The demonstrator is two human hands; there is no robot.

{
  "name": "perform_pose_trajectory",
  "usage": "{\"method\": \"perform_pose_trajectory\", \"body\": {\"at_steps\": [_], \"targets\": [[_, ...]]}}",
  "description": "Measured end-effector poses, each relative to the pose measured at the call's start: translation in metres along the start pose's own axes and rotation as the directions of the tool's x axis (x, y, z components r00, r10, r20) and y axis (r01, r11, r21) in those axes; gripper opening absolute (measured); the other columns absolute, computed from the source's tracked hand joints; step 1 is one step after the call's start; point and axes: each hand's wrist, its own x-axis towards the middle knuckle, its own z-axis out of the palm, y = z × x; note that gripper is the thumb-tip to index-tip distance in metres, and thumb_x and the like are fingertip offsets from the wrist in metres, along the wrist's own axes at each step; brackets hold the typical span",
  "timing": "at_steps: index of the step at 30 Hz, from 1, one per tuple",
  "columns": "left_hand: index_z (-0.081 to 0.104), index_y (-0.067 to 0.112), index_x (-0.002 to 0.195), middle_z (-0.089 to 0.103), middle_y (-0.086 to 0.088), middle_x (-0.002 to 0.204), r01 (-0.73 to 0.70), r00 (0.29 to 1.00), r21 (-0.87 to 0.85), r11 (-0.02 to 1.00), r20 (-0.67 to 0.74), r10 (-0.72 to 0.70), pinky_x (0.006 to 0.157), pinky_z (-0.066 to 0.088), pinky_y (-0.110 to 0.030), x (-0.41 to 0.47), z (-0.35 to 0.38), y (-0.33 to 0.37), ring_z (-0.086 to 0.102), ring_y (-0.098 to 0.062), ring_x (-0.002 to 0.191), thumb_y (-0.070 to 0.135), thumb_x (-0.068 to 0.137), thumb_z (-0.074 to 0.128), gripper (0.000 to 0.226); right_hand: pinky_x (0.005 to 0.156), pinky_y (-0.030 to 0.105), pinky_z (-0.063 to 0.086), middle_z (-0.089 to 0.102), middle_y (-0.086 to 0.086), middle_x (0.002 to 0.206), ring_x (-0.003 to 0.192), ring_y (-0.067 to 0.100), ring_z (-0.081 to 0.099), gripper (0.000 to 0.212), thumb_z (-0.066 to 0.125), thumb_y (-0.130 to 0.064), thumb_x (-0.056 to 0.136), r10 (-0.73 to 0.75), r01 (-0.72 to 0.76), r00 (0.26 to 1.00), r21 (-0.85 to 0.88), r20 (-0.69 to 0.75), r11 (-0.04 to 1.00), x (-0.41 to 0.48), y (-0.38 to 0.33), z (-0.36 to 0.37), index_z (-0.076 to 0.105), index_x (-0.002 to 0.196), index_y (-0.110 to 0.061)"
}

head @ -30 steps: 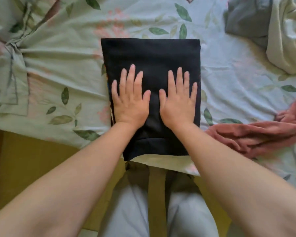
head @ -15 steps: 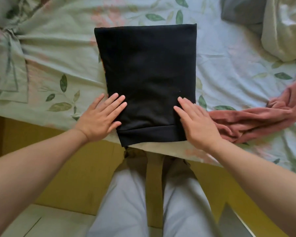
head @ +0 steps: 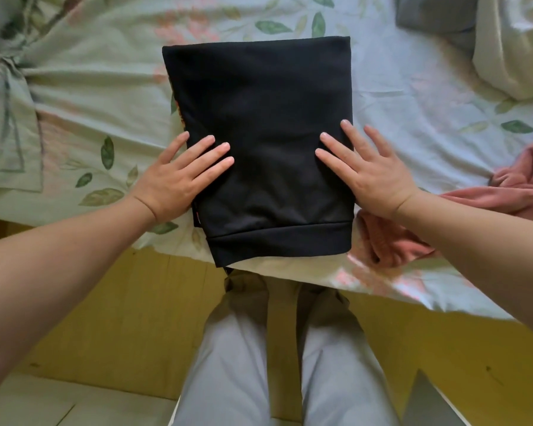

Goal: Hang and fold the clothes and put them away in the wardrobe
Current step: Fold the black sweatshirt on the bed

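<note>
Fingers [head: 211,150] lie straight, slightly spread, gripping nothing. The left hand [head: 179,179] and right hand [head: 373,173] have slid from the middle of the folded black garment [head: 259,118] to its side edges. Smoothing looks finished, so a lift or another fold probably follows. On the floral bedsheet [head: 105,96] are one black garment at centre, one pink garment [head: 520,186] at right, and one grey piece [head: 434,16] and one cream piece [head: 511,50] at upper right.

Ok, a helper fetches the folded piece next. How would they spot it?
On the floral bedsheet, at its near edge, lies the black garment. It alone is a neat dark rectangle; the pink garment beside it is crumpled.
</note>
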Motion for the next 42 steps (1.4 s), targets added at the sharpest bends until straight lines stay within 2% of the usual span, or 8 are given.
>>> {"method": "perform_pose_trajectory", "body": {"at_steps": [9,14,18,21,25,28,31,42], "targets": [[0.049,0.006,0.148,0.041,-0.018,0.156,0.006,0.997,-0.36,0.933,0.07,0.021,0.121,0.026,-0.057,0.012,-0.031,-0.007,0.036,-0.04,0.146,0.017,0.084,0.077,0.07,0.116,0.059,0.032,0.048,0.009,0.153,0.145,0.043,0.035,0.051,0.052,-0.003,0.096,-0.006,0.007,1.0,0.247,-0.004,0.969,0.001,-0.002,-0.026,0.053,0.146,-0.011],[0.061,0.012,0.136,0.047,-0.005,0.154,0.183,0.972,-0.673,0.716,0.231,-0.031,0.125,0.021,-0.045,-0.001,-0.068,-0.004,0.035,-0.023,0.148,0.01,0.076,0.086,0.065,0.109,0.055,0.043,0.054,0.01,0.147,0.146,0.039,0.035,0.048,0.075,0.001,0.086,0.055,-0.135,0.989,0.684,0.138,0.717,-0.013,-0.019,-0.059,0.066,0.132,-0.008],[0.07,0.021,0.121,0.066,0.002,0.133,0.451,0.892,-0.805,0.386,0.416,-0.176,0.116,0.038,-0.039,-0.009,-0.079,0.0,0.055,-0.016,0.132,0.027,0.085,0.077,0.037,0.113,0.032,0.04,0.058,-0.011,0.142,0.147,0.016,0.036,0.046,0.079,-0.004,0.084,0.086,-0.32,0.945,0.838,0.316,0.442,-0.017,-0.018,-0.074,0.068,0.124,-0.023],[0.067,0.036,0.071,0.068,0.015,0.069,0.623,0.754,-0.769,0.141,0.544,-0.367,0.063,0.046,-0.027,-0.004,-0.082,0.003,0.062,-0.001,0.067,0.087,0.074,0.05,0.054,0.09,0.006,0.041,0.068,-0.034,0.108,0.12,0.006,0.058,0.026,0.077,-0.021,0.083,0.163,-0.492,0.87,0.801,0.465,0.342,-0.005,-0.011,-0.079,0.07,0.101,-0.038],[0.076,0.025,0.094,0.078,0.006,0.088,0.551,0.541,-0.74,-0.385,0.668,-0.511,0.079,0.056,-0.029,0.013,-0.063,0.009,0.073,-0.015,0.091,0.066,0.088,0.061,0.044,0.054,0.015,0.04,0.063,-0.019,0.059,0.058,-0.007,0.055,0.046,0.05,-0.074,0.075,0.39,-0.667,0.728,0.715,0.564,0.21,0.028,-0.007,-0.07,0.067,0.069,-0.031],[0.075,0.014,0.099,0.079,0.003,0.09,0.455,0.383,-0.668,-0.589,0.744,-0.548,0.065,0.054,-0.018,0.023,-0.056,0.009,0.075,-0.015,0.089,0.056,0.089,0.068,0.044,0.066,0.018,0.051,0.07,-0.016,0.068,0.072,-0.001,0.069,0.059,0.056,-0.082,0.076,0.426,-0.689,0.606,0.711,0.672,-0.14,0.05,-0.006,-0.059,0.073,0.073,-0.025],[0.074,0.011,0.1,0.079,0.003,0.085,0.449,0.338,-0.661,-0.602,0.749,-0.571,0.052,0.052,-0.019,0.031,-0.057,0.012,0.075,-0.014,0.078,0.048,0.093,0.066,0.039,0.081,0.034,0.056,0.076,-0.002,0.089,0.092,0.019,0.073,0.059,0.063,-0.072,0.08,0.435,-0.72,0.491,0.633,0.755,-0.285,0.063,-0.007,-0.051,0.074,0.082,-0.014],[0.067,0.022,0.124,0.072,-0.003,0.122,0.329,0.618,-0.799,-0.504,0.586,-0.525,0.09,0.058,-0.033,0.05,-0.066,-0.02,0.07,-0.019,0.112,0.038,0.068,0.091,0.063,0.081,0.028,0.04,0.06,-0.004,0.12,0.108,0.016,0.055,0.044,0.049,-0.028,0.083,0.753,-0.687,0.475,0.727,0.456,-0.007,0.093,-0.03,-0.06,0.053,0.127,-0.028]]}}
